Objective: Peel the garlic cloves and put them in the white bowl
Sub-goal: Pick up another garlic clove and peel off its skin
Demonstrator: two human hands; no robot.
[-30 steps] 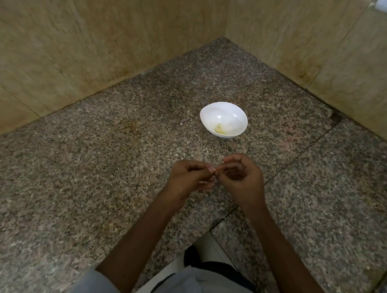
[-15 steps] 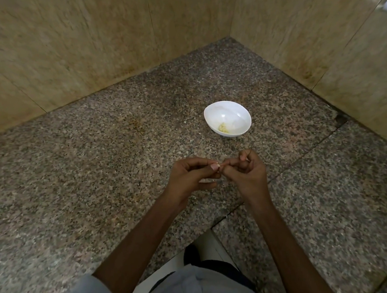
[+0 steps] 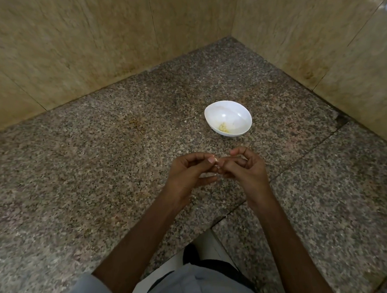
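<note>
The left hand [image 3: 187, 174] pinches a small pale garlic clove [image 3: 216, 160] between curled thumb and forefinger. The right hand [image 3: 249, 172], its fingers curled, pinches the same clove from the other side. Beyond the fingertips, apart from them, an oval white ceramic bowl [image 3: 229, 111] holding yellowish peeled pieces [image 3: 223, 127] sits on the speckled granite counter [image 3: 98, 176].

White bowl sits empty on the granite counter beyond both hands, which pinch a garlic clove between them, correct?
Not empty: the head view shows a small yellowish heap in the white bowl. The rest stands.
</note>
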